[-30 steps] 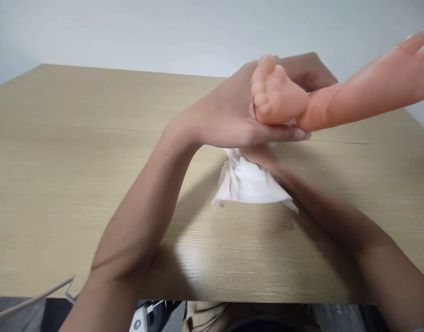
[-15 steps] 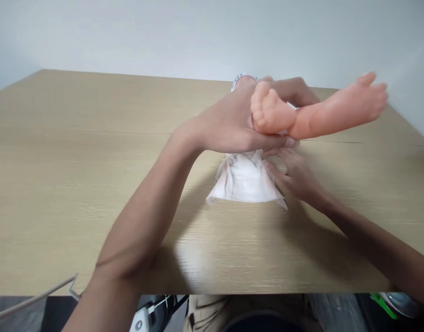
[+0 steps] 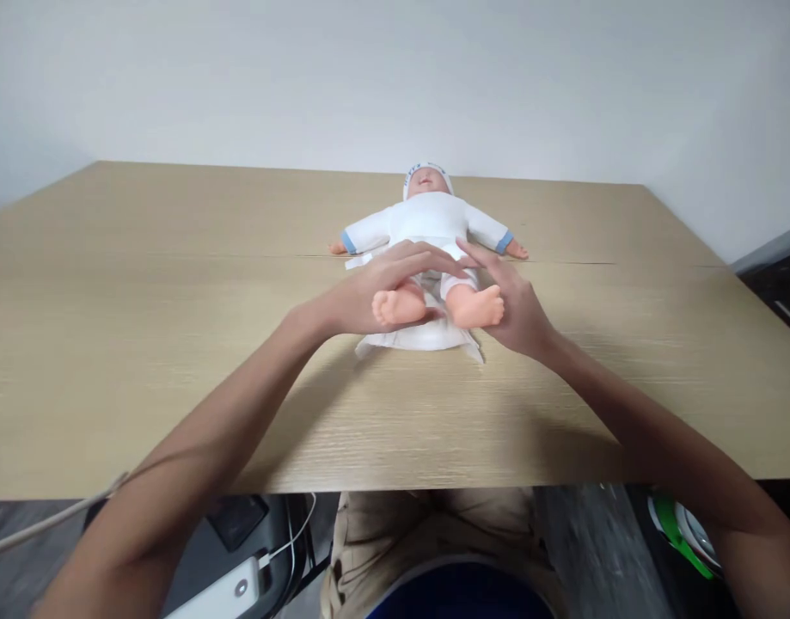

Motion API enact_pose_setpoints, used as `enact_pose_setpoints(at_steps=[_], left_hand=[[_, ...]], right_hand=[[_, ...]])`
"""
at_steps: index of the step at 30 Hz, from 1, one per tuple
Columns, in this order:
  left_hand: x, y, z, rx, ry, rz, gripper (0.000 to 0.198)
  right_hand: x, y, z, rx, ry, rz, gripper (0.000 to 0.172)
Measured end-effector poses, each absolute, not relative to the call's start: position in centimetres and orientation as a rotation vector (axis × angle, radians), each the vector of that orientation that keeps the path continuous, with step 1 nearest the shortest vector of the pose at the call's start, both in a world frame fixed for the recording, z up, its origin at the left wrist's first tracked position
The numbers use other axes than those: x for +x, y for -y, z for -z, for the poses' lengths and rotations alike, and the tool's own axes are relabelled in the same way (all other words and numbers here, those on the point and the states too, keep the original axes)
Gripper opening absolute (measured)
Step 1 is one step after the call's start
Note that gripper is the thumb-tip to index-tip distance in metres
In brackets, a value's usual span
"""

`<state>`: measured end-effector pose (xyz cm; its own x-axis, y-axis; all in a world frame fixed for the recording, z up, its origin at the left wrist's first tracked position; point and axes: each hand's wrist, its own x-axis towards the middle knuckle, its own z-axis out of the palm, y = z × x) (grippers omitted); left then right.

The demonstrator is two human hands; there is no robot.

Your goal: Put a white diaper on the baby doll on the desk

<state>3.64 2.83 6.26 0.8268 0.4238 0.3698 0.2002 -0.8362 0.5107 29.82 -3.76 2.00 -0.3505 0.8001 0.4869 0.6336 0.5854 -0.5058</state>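
1. A doll in white lay on its back at the table's far middle, feet toward the viewer, on a white diaper.
2. The left hand lay across its legs, fingers stretched out, gripping nothing.
3. The right hand touched the other leg, fingers loosely spread.
4. The table was pale wood, with a seam across it.
5. A plain white wall stood behind.

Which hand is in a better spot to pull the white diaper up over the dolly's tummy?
Probably the right hand: it is open beside one foot of the doll, close to a loose corner of the diaper. The left hand lies across the other leg.
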Motion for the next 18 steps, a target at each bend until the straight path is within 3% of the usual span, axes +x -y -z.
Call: enact_pose_setpoints(at_steps=[6, 13, 18], left_hand=[[-2.6, -3.3, -4.6, 2.713, -0.615, -0.540, 0.034], [-5.1, -3.3, 0.1, 2.766, -0.554, -0.497, 0.038], [-5.2, -3.2, 0.9, 2.768, -0.511, -0.508, 0.048]], right_hand=[[33.4, 4.0, -0.3, -0.992, 2.269, -0.134, 0.047], [35.3, 3.7, 3.5, -0.970, 2.451, 0.027, 0.049], [35.2, 3.3, 4.4, -0.956, 2.496, 0.090, 0.054]])
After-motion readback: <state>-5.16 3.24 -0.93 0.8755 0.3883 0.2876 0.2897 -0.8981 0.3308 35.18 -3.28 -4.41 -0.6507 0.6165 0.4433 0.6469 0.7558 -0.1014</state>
